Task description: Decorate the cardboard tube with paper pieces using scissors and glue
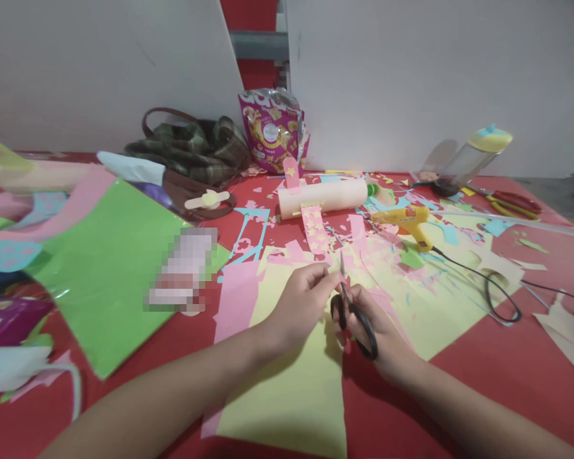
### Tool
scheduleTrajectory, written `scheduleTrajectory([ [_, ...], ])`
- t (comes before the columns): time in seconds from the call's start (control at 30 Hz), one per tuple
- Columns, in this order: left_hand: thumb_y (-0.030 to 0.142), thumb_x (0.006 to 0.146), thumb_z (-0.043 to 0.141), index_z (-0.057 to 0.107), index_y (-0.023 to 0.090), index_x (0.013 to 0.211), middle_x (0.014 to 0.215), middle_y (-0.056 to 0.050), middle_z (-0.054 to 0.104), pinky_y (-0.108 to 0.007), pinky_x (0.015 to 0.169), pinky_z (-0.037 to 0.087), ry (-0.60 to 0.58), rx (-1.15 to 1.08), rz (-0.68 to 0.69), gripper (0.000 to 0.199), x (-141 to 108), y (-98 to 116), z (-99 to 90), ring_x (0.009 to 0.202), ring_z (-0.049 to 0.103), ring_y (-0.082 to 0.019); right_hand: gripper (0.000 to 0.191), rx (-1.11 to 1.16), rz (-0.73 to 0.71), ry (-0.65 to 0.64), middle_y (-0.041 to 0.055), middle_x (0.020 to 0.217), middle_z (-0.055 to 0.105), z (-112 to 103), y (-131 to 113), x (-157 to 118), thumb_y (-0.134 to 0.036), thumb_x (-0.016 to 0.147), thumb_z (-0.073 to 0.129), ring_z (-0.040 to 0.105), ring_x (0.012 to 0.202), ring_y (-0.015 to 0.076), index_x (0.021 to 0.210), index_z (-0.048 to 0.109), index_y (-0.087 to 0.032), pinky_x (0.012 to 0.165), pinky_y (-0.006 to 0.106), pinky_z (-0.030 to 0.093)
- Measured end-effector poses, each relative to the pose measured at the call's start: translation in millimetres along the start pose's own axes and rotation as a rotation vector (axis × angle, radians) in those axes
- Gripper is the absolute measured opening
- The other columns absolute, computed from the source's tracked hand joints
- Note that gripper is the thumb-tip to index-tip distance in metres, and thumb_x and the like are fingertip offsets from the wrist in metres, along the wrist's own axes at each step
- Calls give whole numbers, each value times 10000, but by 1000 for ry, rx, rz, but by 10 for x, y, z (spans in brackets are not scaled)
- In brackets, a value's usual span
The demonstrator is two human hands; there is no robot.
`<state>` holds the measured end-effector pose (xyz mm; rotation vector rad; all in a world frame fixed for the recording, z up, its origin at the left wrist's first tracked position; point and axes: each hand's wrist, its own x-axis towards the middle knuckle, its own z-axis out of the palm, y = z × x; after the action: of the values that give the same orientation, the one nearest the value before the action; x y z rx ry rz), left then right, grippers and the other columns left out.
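Observation:
My right hand [385, 335] is wrapped round the black handles of a pair of scissors [369, 341], their blades pointing up and away from me. Close beside the blades, my left hand [296, 306] is closed in a pinch; whatever its fingertips hold is too small to make out. Beneath both hands lies a pale yellow sheet [287, 395], partly over a pink sheet [234, 299]. Beyond them rests a cream paper tube [330, 196] with pink, yellow-patterned strips attached, one strip [314, 229] hanging toward me and one sticking up.
A yellow glue gun [406, 220] with a black cord lies at the right, near a clear bottle [469, 162] and pliers [511, 204]. Leftward are a green sheet [105, 280], a blurred phone-like object [186, 268] and a plaid bag [191, 143]. A purple snack bag [272, 131] stands behind.

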<state>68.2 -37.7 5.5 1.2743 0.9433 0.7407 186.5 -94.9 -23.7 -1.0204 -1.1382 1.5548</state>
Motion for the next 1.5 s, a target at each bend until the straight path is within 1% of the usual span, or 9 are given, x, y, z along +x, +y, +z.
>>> scheduleTrajectory([
  [0.23, 235, 773, 416, 392, 153, 556, 528, 56, 364, -196, 521, 309, -25, 18, 10, 234, -7, 35, -15, 518, 371, -66, 287, 3, 1, -9, -61, 606, 371, 0, -2, 10, -476, 747, 478, 399, 489, 87, 746, 327, -231, 443, 222, 325],
  [0.47, 237, 765, 417, 397, 149, 553, 526, 53, 393, -191, 509, 310, -46, 39, -4, 230, 17, 56, -40, 511, 392, -64, 303, -5, -4, -1, -68, 589, 354, 13, -17, 15, -482, 739, 482, 370, 462, 79, 726, 314, -232, 446, 226, 310],
  [0.73, 228, 742, 430, 370, 147, 513, 500, 61, 311, -198, 479, 251, -93, 247, -16, 250, 74, 184, -148, 491, 305, -63, 319, 21, -4, -9, -98, 509, 286, -2, 4, 20, -481, 729, 499, 331, 405, 75, 705, 291, -240, 414, 215, 263],
  [0.83, 241, 747, 414, 333, 153, 510, 520, 57, 286, -203, 482, 244, -165, 302, 14, 266, 102, 200, -217, 502, 294, -67, 321, 37, 1, -15, -98, 523, 295, -7, 12, 21, -471, 725, 512, 328, 405, 70, 708, 289, -241, 415, 211, 261],
  [0.93, 242, 758, 384, 382, 153, 539, 539, 50, 313, -206, 487, 244, -235, 386, 30, 236, 119, 209, -293, 512, 311, -72, 324, 65, 14, -23, -89, 554, 352, -7, 12, 18, -460, 722, 523, 331, 408, 61, 698, 288, -239, 408, 201, 255],
  [1.1, 254, 749, 386, 415, 160, 566, 540, 48, 318, -206, 466, 235, -285, 479, 2, 209, 142, 224, -395, 498, 310, -73, 355, 135, 46, -5, -84, 598, 420, 1, 10, 13, -437, 681, 585, 331, 376, 29, 680, 298, -227, 375, 172, 250],
  [1.3, 273, 737, 409, 340, 157, 532, 525, 52, 267, -203, 437, 201, -336, 527, -4, 245, 153, 220, -409, 473, 272, -62, 351, 151, 0, 114, -89, 569, 434, -7, 47, 42, -415, 668, 606, 391, 381, 46, 684, 308, -230, 381, 178, 303],
  [1.4, 265, 743, 396, 344, 153, 518, 507, 55, 263, -200, 428, 194, -476, 578, -4, 257, 137, 219, -379, 459, 256, -56, 346, 158, -65, 135, -60, 631, 464, -30, 64, 49, -443, 645, 614, 452, 502, 89, 731, 352, -235, 434, 204, 347],
  [1.5, 271, 755, 376, 428, 147, 554, 504, 51, 322, -191, 429, 218, -618, 602, -18, 242, 118, 198, -350, 460, 288, -57, 278, 120, -92, 221, -37, 727, 488, -58, 59, 47, -340, 665, 632, 456, 591, 99, 756, 392, -233, 506, 219, 369],
])
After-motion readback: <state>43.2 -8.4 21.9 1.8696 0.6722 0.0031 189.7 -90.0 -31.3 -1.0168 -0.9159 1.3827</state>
